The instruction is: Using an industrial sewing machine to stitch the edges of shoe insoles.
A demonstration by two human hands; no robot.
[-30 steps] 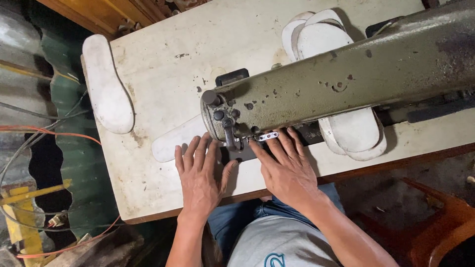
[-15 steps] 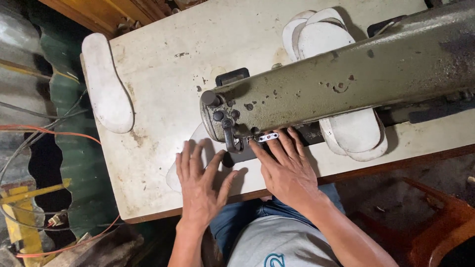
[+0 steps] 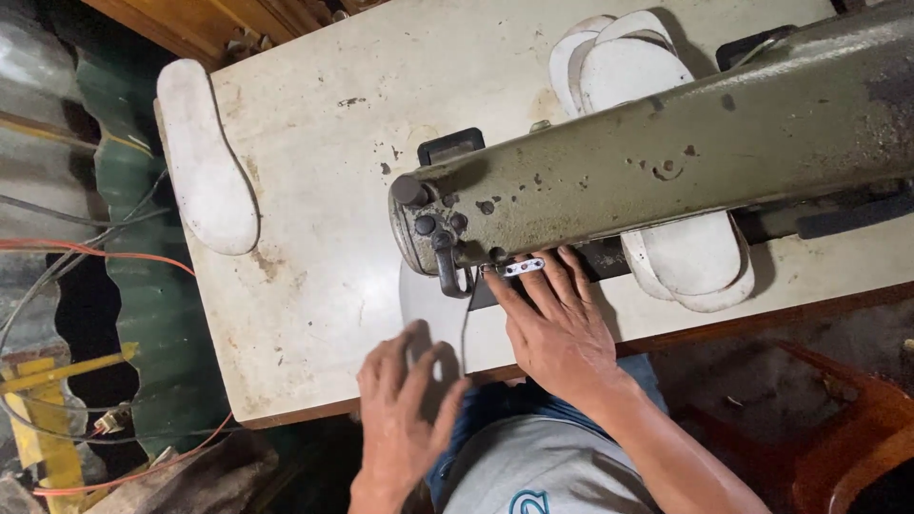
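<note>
1. At lower centre of the frame the left hand (image 3: 405, 409) is laid flat, fingers spread apart, on the near end of a pale sole (image 3: 428, 309); nothing is clamped.
2. Just right of it the right hand (image 3: 557, 324) is pressed flat, fingers slightly apart, tips at the foot of the machine (image 3: 666, 162); what lies under it cannot be told.
3. The sole is seen at centre, between the left hand and the machine head, partly hidden. It is judged light, thin and bendable, not fragile; it is best steered by flat palms at its edges, well apart from the needle area.
4. The surface (image 3: 314, 171) is cream, scratched and stained, probably smooth enough for sliding.
5. Farther off, a stack of soles (image 3: 619, 57) is passed under the machine arm at upper right, and one white sole (image 3: 205, 162) is left at upper left.
6. Corrugated sheet and cables are seen at left, an orange chair at lower right.
</note>
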